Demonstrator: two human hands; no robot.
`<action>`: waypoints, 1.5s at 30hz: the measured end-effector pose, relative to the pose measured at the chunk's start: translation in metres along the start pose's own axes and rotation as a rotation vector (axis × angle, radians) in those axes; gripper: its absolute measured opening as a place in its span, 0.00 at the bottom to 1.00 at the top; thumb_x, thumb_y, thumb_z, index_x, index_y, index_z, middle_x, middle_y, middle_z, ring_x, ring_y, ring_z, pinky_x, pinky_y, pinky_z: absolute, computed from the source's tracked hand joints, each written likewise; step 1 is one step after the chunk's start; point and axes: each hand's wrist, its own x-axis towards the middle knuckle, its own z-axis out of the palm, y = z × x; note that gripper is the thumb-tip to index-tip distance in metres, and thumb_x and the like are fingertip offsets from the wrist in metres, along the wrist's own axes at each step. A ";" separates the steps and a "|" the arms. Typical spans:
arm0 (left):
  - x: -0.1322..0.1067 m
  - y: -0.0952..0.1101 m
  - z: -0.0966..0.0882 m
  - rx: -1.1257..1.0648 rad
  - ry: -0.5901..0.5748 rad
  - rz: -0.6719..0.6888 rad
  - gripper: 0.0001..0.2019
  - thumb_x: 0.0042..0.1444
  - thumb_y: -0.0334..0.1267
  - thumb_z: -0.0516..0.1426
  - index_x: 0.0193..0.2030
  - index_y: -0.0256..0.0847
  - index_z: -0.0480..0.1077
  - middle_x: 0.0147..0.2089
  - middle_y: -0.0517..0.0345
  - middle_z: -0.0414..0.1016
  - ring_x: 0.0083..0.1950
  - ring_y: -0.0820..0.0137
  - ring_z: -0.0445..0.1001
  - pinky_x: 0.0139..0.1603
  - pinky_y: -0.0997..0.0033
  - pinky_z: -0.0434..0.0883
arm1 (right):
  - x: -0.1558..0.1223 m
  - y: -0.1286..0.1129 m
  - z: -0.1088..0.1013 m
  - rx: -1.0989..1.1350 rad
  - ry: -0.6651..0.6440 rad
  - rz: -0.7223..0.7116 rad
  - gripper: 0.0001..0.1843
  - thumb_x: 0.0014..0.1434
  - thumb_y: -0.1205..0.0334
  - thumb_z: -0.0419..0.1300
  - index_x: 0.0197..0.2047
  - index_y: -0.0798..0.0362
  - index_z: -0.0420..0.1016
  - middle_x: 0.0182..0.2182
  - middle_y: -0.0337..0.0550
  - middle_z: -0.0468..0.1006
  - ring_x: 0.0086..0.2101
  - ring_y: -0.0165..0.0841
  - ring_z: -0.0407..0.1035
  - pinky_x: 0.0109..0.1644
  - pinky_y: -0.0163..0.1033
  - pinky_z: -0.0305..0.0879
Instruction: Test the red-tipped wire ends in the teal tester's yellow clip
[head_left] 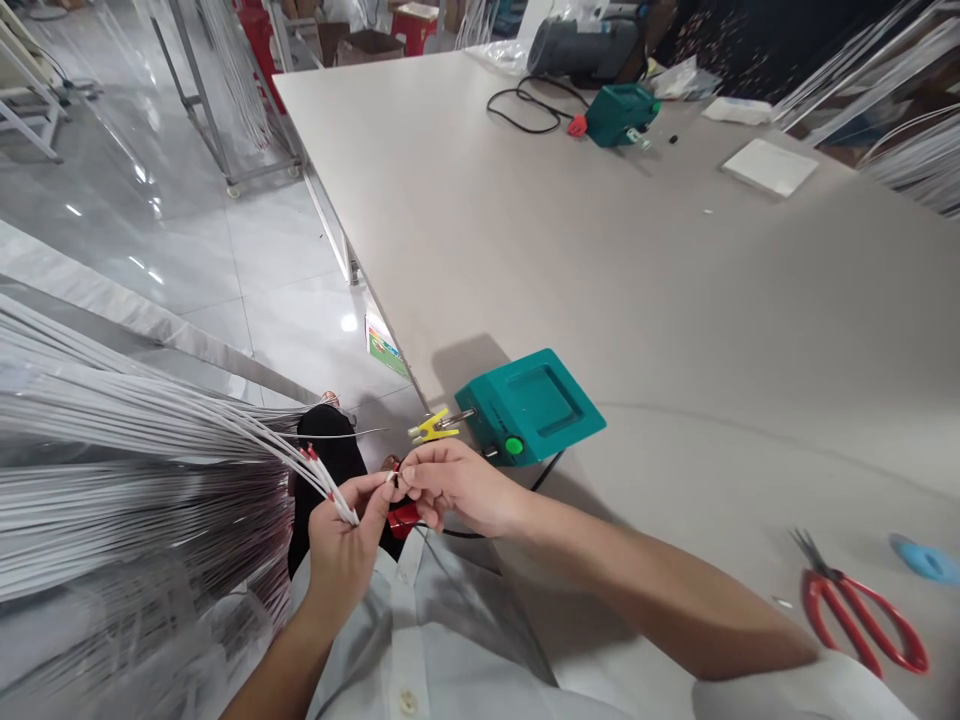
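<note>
My left hand [341,545] is closed round the ends of a bundle of thin white wires [150,430] that fan out to the left. My right hand [450,485] pinches one wire end between thumb and fingers, right beside the left hand's fingertips. Both hands hover just off the table's near-left edge. A teal box [536,405] with a green button stands on the table just above my right hand. A yellow clip [431,425] sticks out from its left side. A red clip [403,520] lies under my hands, partly hidden.
Red-handled scissors [862,615] lie at the near right, beside a blue object [930,560]. At the far end of the beige table [637,250] are a second teal box [622,112], a black cable [529,105] and a white pad [769,165]. Racks of white wires stand left.
</note>
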 end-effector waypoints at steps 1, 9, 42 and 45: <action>0.001 0.000 0.000 -0.024 -0.010 -0.026 0.09 0.46 0.40 0.61 0.32 0.36 0.76 0.21 0.59 0.73 0.22 0.74 0.69 0.20 0.78 0.66 | -0.002 0.001 -0.001 -0.092 0.053 -0.073 0.09 0.48 0.58 0.55 0.25 0.57 0.67 0.18 0.35 0.68 0.15 0.23 0.60 0.17 0.30 0.59; 0.002 0.001 -0.001 -0.101 -0.120 -0.101 0.11 0.46 0.41 0.61 0.33 0.35 0.74 0.22 0.59 0.73 0.17 0.80 0.60 0.15 0.80 0.56 | -0.005 0.002 -0.008 -1.096 0.214 -0.820 0.09 0.59 0.65 0.50 0.33 0.56 0.71 0.28 0.43 0.72 0.29 0.27 0.66 0.32 0.32 0.63; 0.022 -0.006 0.032 -0.181 -0.128 -0.089 0.30 0.47 0.42 0.60 0.57 0.35 0.63 0.27 0.56 0.76 0.17 0.82 0.55 0.16 0.78 0.54 | -0.005 -0.042 -0.051 -2.069 0.284 -0.674 0.10 0.57 0.71 0.52 0.26 0.55 0.71 0.26 0.46 0.76 0.37 0.38 0.67 0.47 0.49 0.49; 0.025 -0.007 0.031 -0.125 -0.119 -0.092 0.29 0.45 0.42 0.61 0.55 0.36 0.65 0.27 0.57 0.76 0.17 0.81 0.56 0.17 0.78 0.55 | -0.006 -0.043 -0.050 -2.075 0.271 -0.665 0.10 0.56 0.71 0.53 0.26 0.56 0.71 0.27 0.47 0.76 0.37 0.38 0.67 0.48 0.50 0.49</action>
